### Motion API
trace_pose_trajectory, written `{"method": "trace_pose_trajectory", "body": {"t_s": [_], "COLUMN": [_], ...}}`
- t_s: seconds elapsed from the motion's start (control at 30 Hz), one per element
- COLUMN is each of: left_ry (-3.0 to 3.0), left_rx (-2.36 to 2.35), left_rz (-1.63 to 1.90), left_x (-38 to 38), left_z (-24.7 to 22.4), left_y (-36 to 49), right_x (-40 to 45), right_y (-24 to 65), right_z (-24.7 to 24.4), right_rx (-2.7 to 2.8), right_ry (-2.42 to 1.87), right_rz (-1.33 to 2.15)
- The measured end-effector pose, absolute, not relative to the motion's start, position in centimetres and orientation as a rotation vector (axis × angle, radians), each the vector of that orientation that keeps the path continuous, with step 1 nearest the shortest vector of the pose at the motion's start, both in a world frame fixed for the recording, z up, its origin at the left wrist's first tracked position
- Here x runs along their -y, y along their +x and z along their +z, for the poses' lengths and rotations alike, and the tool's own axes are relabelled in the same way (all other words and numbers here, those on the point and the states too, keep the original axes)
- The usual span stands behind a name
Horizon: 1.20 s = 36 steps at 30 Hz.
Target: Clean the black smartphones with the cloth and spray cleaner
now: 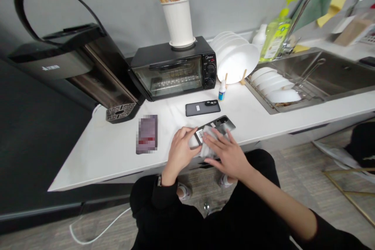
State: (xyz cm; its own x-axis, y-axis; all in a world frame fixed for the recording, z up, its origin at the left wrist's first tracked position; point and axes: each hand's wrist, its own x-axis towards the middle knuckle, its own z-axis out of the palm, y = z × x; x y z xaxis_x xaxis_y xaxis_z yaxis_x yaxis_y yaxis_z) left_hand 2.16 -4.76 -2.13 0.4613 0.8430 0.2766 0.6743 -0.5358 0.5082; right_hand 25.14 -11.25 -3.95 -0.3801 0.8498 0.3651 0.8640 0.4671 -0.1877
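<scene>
A dark grey smartphone [231,123] lies with its back and camera up near the front edge of the white counter, a white label on its back. My left hand [181,150] pinches the phone's near left end between thumb and fingers. My right hand [230,156] holds a thin greyish-white cloth [207,151] against the phone's back, fingers spread over it; the cloth hides part of the phone. Just behind lies a dark phone case [202,108] with camera cutouts. A small white spray bottle [222,91] with a blue label stands beyond it.
A pixelated purplish flat object [147,134] lies left on the counter [117,156]. Behind stand a black drink machine [96,74], a toaster oven [172,76] topped by a utensil holder [178,21], and racked white plates [238,60]. The sink [331,74] is to the right.
</scene>
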Motion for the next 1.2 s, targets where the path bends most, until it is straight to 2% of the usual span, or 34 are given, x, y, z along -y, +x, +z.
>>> {"method": "trace_pose_trajectory", "body": {"t_s": [0.1,0.23,0.37,0.5,0.67,0.8,0.93,1.07,1.2], "left_ry": [2.417,2.443,2.457,2.443,2.398,2.396,2.408,2.43,2.421], "left_rx": [-1.284,-1.285,-1.292,-1.26,-1.262,-1.268,-1.266,-1.267,-1.279], "left_rz": [0.723,0.686,0.708,0.705,0.738,0.725,0.753,0.717,0.732], "left_x": [5.0,5.3,5.6,5.8,6.1,6.3,6.3,6.3,6.4], "left_z": [-2.2,-2.2,-2.0,-1.8,-1.8,-1.8,-1.8,-1.8,-1.8], "left_y": [2.1,2.0,1.9,1.9,1.9,1.8,1.8,1.8,1.9], "right_x": [10.9,10.5,10.5,10.9,10.3,10.1,9.9,9.8,9.7], "right_y": [24.3,23.3,23.4,23.5,23.7,23.6,24.6,25.5,25.9], "right_z": [-3.7,-3.4,-3.3,-3.4,-3.2,-3.1,-3.2,-3.2,-3.0], "right_rx": [1.992,2.201,1.988,2.231,2.009,2.31,2.103,2.36,2.141], "right_ry": [-1.694,-1.453,-1.672,-1.428,-1.639,-1.356,-1.572,-1.272,-1.531], "right_rz": [-0.157,-0.026,-0.116,-0.021,-0.103,0.002,-0.163,-0.068,-0.17]}}
